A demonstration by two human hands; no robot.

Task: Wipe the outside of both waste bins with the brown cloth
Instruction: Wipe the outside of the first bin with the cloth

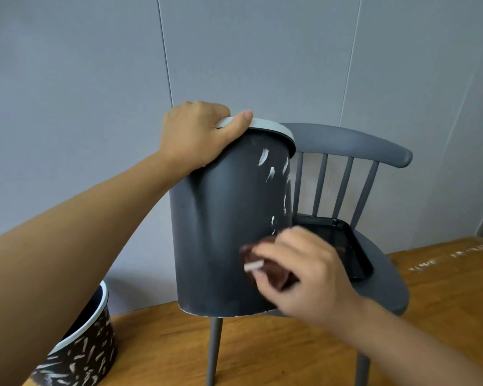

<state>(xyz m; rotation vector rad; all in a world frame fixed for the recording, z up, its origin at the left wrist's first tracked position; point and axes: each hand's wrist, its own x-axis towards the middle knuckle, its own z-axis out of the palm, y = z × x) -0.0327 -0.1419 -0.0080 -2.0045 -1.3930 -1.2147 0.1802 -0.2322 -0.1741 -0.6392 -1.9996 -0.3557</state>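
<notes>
My left hand (195, 135) is clamped over the top of the dark waste bin (223, 224): the fingers curl over the white rim (273, 129) and out of sight, and the thumb lies along the rim's near edge. The bin tilts away from that hold, its base lifted toward me, its lower edge in front of the seat of a grey chair (374, 285); I cannot tell whether it touches the seat.

My right hand (301, 268) is blurred. Its fingers are bent around a bunched brown cloth (265, 260), and the cloth is pressed against the bin's lower right side. A small white tag (253, 266) sticks out of the cloth between the fingers. How tightly the hand closes on the cloth I cannot make out through the blur.

Above the right hand, white brush-like marks run up the bin's wall toward the rim. Just behind the right hand, a black tray (346, 246) lies on the chair seat, its near part hidden by my knuckles. The chair's spindle back rises behind the bin, on the far side from my left hand.

Well below my left forearm, at the lower left, stands the second waste bin (78, 355), dark with white dashes and a white rim, upright on the wooden floor (444, 288). A grey panelled wall (95, 79) stands behind everything.
</notes>
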